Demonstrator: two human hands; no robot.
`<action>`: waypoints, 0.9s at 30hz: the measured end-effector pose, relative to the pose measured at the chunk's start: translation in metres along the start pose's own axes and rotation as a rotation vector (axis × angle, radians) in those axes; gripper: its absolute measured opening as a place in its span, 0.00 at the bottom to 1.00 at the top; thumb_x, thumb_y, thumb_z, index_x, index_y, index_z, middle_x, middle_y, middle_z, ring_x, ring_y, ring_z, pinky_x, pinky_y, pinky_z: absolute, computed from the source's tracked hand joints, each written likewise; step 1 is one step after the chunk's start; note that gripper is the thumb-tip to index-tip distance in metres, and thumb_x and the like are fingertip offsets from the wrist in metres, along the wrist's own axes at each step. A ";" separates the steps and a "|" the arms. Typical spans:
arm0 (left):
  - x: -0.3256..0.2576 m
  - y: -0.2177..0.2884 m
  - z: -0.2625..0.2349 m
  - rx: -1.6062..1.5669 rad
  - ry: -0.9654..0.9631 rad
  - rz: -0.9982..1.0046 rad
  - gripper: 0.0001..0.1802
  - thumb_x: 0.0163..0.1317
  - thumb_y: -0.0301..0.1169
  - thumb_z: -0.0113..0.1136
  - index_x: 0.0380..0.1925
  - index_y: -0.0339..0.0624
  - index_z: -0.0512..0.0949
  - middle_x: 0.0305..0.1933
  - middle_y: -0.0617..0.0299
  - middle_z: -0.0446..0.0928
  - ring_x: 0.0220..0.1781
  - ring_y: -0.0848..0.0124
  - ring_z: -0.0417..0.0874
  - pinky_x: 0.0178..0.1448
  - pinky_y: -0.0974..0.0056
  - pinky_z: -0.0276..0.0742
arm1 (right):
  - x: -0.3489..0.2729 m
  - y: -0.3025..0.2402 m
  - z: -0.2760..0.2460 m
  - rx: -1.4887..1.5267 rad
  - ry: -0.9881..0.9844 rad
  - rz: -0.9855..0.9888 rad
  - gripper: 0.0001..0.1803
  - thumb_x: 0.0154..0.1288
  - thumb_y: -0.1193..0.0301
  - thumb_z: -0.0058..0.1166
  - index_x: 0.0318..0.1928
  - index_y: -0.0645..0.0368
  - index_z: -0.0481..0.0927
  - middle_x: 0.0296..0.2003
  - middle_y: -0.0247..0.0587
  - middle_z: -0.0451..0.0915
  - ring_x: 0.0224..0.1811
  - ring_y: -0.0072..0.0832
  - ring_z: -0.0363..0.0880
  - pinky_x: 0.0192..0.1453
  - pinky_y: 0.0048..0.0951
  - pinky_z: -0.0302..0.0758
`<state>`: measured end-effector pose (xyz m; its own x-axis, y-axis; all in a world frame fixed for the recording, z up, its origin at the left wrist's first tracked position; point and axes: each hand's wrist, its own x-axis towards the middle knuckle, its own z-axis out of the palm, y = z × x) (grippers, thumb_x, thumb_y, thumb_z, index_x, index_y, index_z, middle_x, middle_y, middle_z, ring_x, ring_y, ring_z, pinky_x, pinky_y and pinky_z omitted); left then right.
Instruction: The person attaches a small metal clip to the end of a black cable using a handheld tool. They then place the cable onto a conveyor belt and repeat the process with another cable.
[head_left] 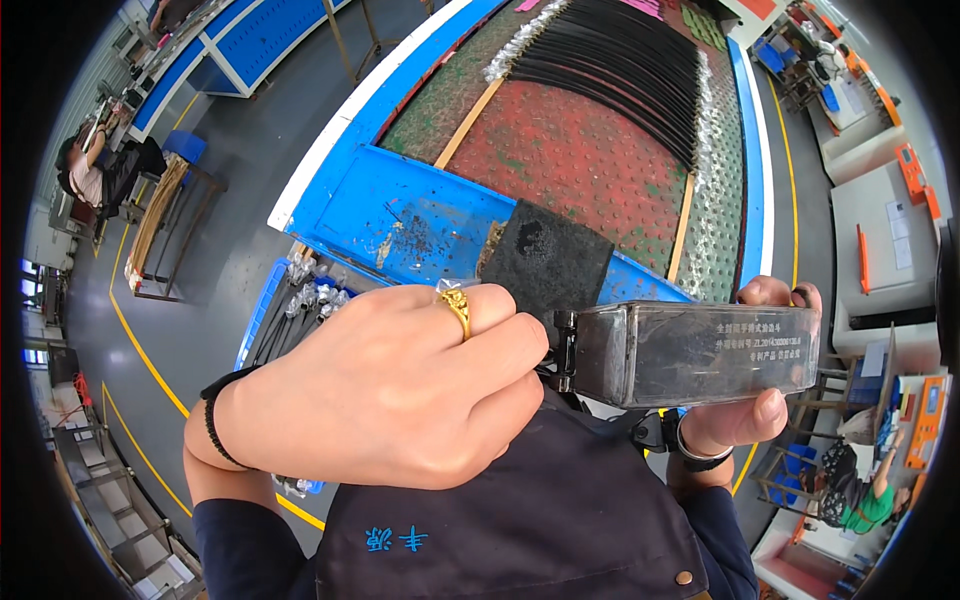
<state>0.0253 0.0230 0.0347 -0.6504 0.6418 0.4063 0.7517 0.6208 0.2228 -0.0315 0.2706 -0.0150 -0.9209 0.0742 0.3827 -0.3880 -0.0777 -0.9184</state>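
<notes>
My right hand point(735, 425) grips an oblong, smoky see-through plastic box point(700, 355), its fingers and thumb showing at the right end. Pale printing runs along the box's near face, and a black fitting point(565, 350) sits on its left end. Close beside that fitting, my left hand point(400, 385) is closed with its knuckles up. A scrap of clear film shows by its ringed finger; whatever lies inside the fingers is hidden. Just beyond both hands, a black pad point(548, 258) with a worn, dark patch rests across the edge of a blue tray point(350, 205).
Beyond the tray, a blue-framed table point(590, 170) carries a row of thin black rods point(610, 70) with clear-wrapped ends. A blue crate point(262, 315) of wrapped rods is at my left. Co-workers sit at far left and right. A wooden bench point(155, 225) stands on the left floor.
</notes>
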 end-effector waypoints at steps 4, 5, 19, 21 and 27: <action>-0.001 0.000 0.001 0.000 0.016 0.008 0.08 0.32 0.26 0.59 0.18 0.38 0.73 0.29 0.60 0.72 0.23 0.68 0.71 0.22 0.67 0.67 | 0.000 0.001 0.000 -0.006 0.006 -0.025 0.53 0.35 0.38 0.62 0.57 0.58 0.59 0.39 0.49 0.73 0.40 0.31 0.71 0.44 0.31 0.69; -0.001 0.000 0.002 0.002 0.020 0.007 0.08 0.32 0.25 0.59 0.18 0.38 0.73 0.29 0.60 0.72 0.23 0.68 0.71 0.22 0.67 0.67 | 0.000 0.002 -0.002 -0.005 0.006 -0.027 0.53 0.35 0.38 0.63 0.57 0.58 0.59 0.39 0.48 0.73 0.40 0.31 0.71 0.44 0.31 0.69; -0.004 0.001 0.002 0.085 0.137 0.028 0.09 0.27 0.24 0.57 0.16 0.38 0.73 0.27 0.60 0.73 0.19 0.70 0.68 0.19 0.68 0.62 | -0.003 0.000 -0.019 0.180 0.068 -0.006 0.49 0.36 0.46 0.65 0.58 0.55 0.59 0.43 0.49 0.70 0.43 0.32 0.71 0.46 0.33 0.72; -0.004 0.001 0.003 0.135 0.174 0.068 0.08 0.28 0.25 0.57 0.16 0.38 0.74 0.27 0.60 0.73 0.19 0.70 0.67 0.19 0.69 0.61 | 0.001 0.000 -0.021 0.305 0.079 0.032 0.48 0.36 0.50 0.65 0.58 0.55 0.59 0.44 0.51 0.69 0.43 0.33 0.71 0.46 0.33 0.73; 0.000 0.001 0.004 0.241 0.213 0.203 0.06 0.32 0.27 0.58 0.15 0.38 0.74 0.27 0.59 0.73 0.18 0.72 0.66 0.18 0.70 0.59 | 0.000 -0.004 -0.013 0.227 0.043 0.093 0.52 0.33 0.50 0.64 0.59 0.60 0.58 0.44 0.53 0.70 0.44 0.35 0.72 0.45 0.34 0.73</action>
<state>0.0256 0.0254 0.0313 -0.4349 0.6704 0.6012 0.7992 0.5949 -0.0853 -0.0296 0.2842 -0.0121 -0.9525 0.0977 0.2886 -0.3046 -0.3072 -0.9016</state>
